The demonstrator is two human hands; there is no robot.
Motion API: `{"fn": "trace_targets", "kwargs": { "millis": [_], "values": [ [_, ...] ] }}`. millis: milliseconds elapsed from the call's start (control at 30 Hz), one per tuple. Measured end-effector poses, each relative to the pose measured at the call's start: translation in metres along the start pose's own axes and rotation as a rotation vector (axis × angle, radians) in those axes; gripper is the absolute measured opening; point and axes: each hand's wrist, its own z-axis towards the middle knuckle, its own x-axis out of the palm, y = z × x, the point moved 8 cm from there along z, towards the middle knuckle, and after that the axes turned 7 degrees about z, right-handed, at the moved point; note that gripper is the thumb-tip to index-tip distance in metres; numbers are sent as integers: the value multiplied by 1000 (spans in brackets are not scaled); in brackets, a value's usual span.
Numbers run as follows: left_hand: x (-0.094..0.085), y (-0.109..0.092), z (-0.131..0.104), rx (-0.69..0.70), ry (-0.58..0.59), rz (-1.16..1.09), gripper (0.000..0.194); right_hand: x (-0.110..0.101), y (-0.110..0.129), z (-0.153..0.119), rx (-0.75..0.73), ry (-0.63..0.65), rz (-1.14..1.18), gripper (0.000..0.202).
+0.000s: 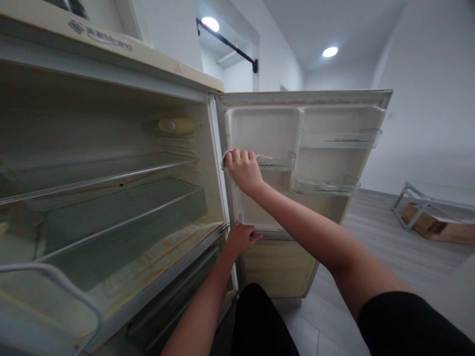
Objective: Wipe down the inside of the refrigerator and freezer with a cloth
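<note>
My right hand is closed on a white cloth, pressing it to the hinge-side edge of the open fridge door. Parts of the cloth stick out on both sides of my fingers. Lower down, my left hand is at the bottom hinge-side corner of that door, fingers loosely bent and apart, with nothing visible in them. To the left stands the fridge compartment, its walls yellowed. Clear door shelves are fixed to the door's inner face.
Inside the fridge are a glass shelf, a greenish clear drawer and a yellowish lamp cover. A second, lower door stands open beneath. At the right, a cardboard box lies under a low metal-framed table.
</note>
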Motion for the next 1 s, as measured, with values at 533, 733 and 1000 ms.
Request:
{"fn": "trace_targets", "kwargs": {
  "millis": [533, 733, 1000],
  "values": [
    [-3, -2, -1, 19, -27, 0, 40, -45, -114, -86, -158, 3, -78, 40],
    [-2, -3, 3, -22, -35, -15, 39, -22, -71, -56, -149, -45, 31, 46],
    [-4, -1, 1, -10, -21, 4, 38, -9, -6, -18, -199, 76, 167, 51]
  ]
}}
